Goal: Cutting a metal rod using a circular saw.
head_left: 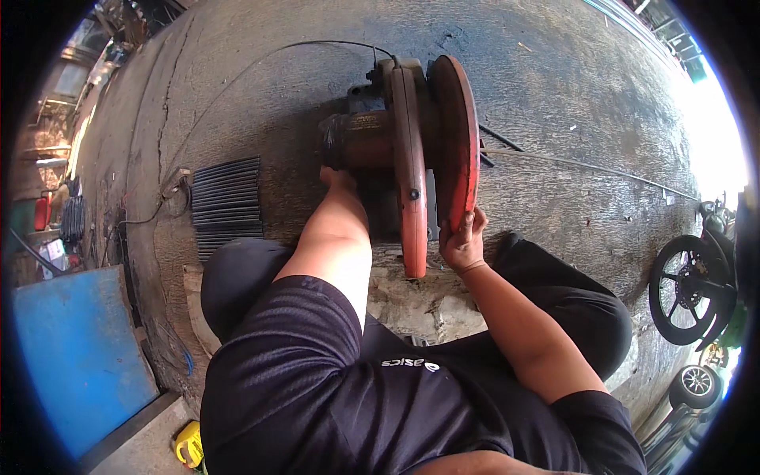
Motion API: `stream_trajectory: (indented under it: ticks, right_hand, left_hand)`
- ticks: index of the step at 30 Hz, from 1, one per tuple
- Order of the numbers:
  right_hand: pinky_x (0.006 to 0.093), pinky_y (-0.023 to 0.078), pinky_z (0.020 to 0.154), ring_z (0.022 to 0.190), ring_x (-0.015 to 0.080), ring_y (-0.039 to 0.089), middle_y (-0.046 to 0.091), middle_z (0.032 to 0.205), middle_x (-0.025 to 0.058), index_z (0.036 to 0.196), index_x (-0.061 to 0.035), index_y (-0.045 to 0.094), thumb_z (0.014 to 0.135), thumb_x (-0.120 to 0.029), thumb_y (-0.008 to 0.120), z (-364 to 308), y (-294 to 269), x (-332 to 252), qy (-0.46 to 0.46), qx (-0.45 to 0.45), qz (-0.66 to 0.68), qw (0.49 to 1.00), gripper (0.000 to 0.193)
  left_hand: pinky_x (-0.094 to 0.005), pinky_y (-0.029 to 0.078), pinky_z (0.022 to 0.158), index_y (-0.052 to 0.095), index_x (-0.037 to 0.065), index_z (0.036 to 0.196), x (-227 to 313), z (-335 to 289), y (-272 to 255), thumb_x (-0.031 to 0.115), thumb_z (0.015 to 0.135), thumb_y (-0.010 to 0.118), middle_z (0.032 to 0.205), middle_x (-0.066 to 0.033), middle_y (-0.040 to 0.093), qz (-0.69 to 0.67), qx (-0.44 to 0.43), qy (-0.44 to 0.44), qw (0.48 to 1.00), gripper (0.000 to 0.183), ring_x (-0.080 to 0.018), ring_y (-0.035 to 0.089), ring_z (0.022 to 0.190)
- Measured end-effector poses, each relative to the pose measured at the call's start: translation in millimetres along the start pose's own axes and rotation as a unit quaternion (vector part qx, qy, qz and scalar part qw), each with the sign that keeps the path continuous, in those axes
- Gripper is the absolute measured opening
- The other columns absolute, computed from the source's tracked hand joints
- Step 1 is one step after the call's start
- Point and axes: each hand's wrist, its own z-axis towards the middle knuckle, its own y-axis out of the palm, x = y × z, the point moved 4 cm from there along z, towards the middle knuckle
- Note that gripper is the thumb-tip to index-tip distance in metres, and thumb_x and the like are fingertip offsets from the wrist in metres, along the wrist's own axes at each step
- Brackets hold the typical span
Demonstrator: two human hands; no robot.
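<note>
A cut-off saw stands upright before me, with a dark motor housing (360,141), a long red-brown handle (409,158) and a round red blade guard (457,134). At the guard's lower edge is my right hand (463,244), its fingers closed against the rim. My left hand (336,177) reaches to the near side of the motor housing; its fingers are mostly hidden there. A thin metal rod (586,165) runs from behind the guard off to the right.
Dark rods (227,202) lie in a neat row left of the saw. A black cord (301,43) loops from the saw across the floor. A blue panel (79,348) and a yellow tape measure (188,445) are at lower left. A motorcycle wheel (679,289) stands at right.
</note>
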Motion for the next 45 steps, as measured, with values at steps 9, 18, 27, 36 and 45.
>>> stream_trajectory:
  ticks: [9,18,27,36,45]
  right_hand:
    - [0.0494,0.052,0.076,0.110,0.0468,0.043,0.033,0.127,0.0320,0.148,-0.0155,-0.008,0.072,0.003,0.061,4.1,-2.8,-2.8,-0.008,-0.002,-0.017,1.000,0.104]
    - [0.0506,0.047,0.082,0.106,0.0444,0.043,0.035,0.127,0.0314,0.147,-0.0102,-0.007,0.074,0.003,0.062,4.7,-1.6,-3.0,-0.021,-0.002,-0.026,0.999,0.101]
    - [0.0537,0.042,0.083,0.104,0.0464,0.042,0.035,0.123,0.0330,0.146,-0.0071,-0.002,0.077,0.001,0.062,3.1,-2.0,-5.2,-0.008,0.002,-0.016,1.000,0.094]
    - [0.0521,0.046,0.080,0.104,0.0463,0.045,0.035,0.124,0.0316,0.148,-0.0128,-0.007,0.075,0.002,0.061,3.8,-2.3,-4.9,0.007,0.001,-0.023,1.000,0.101]
    - [0.0517,0.045,0.082,0.107,0.0459,0.042,0.035,0.125,0.0308,0.148,-0.0132,-0.006,0.075,0.002,0.061,2.6,-0.7,-2.7,0.010,0.001,-0.014,1.000,0.101]
  left_hand:
    - [-0.0419,0.046,0.092,0.045,0.010,0.130,3.1,-8.8,-0.9,0.029,0.094,0.042,0.127,-0.0148,0.051,-0.100,0.002,-0.015,0.995,0.041,-0.0262,0.054,0.111]
    - [-0.0414,0.046,0.092,0.045,0.009,0.129,9.1,-13.2,-5.6,0.024,0.095,0.042,0.125,-0.0155,0.052,-0.174,0.003,-0.027,0.984,0.038,-0.0260,0.055,0.108]
    - [-0.0409,0.046,0.091,0.044,0.008,0.128,19.6,-2.8,-14.3,0.019,0.095,0.042,0.122,-0.0162,0.053,-0.248,0.002,-0.046,0.968,0.035,-0.0259,0.055,0.106]
    - [-0.0404,0.046,0.090,0.044,0.007,0.126,30.2,-4.9,-16.7,0.014,0.095,0.042,0.120,-0.0170,0.053,-0.258,0.004,-0.037,0.966,0.032,-0.0257,0.056,0.103]
    - [-0.0397,0.047,0.087,0.043,0.007,0.124,25.9,4.2,-18.8,0.011,0.095,0.042,0.115,-0.0165,0.054,-0.206,0.018,-0.012,0.978,0.029,-0.0239,0.056,0.099]
